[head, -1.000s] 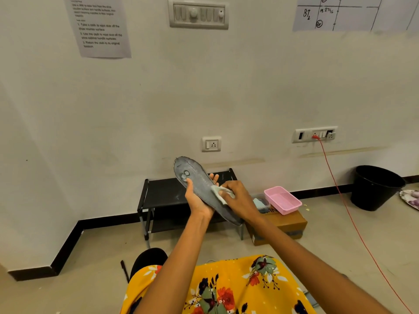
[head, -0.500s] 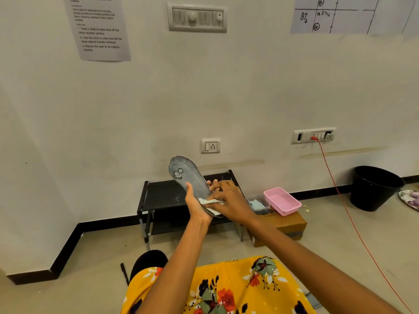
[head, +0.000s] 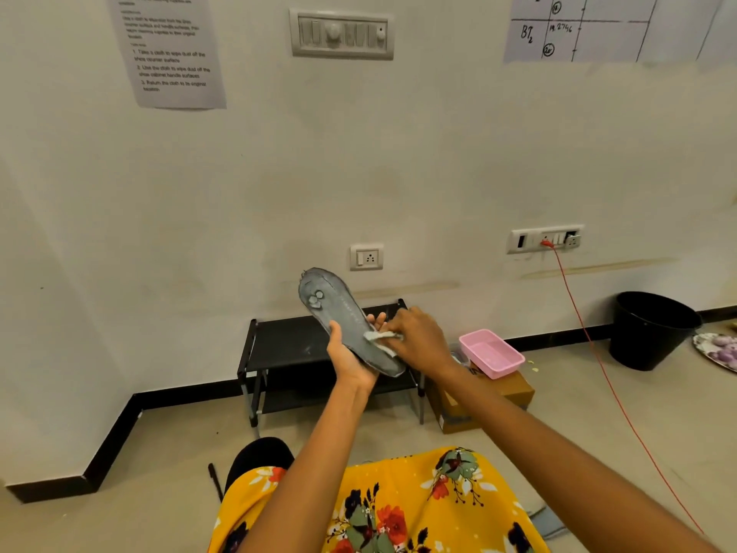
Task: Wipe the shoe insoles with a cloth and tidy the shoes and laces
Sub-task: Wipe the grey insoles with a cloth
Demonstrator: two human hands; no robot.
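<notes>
A grey shoe insole [head: 339,309] is held up in front of me, tilted with its far end up and to the left. My left hand [head: 351,357] grips it from below, thumb on the near face and fingertips showing past its right edge. My right hand [head: 414,341] pinches a small pale cloth [head: 379,339] and presses it on the insole's lower half. A dark shoe [head: 259,459] sits on the floor beside my left knee, partly hidden by my yellow floral clothing.
A low black rack [head: 287,345] stands against the wall behind the hands. Right of it a pink tray [head: 492,353] rests on a cardboard box [head: 514,393]. A black bin [head: 650,333] stands far right, and a red cable [head: 598,373] runs from the wall socket across the floor.
My right hand slid the cloth up the insole from its lower end, then back down a little. The insole tilted slightly more upright in my left hand.
</notes>
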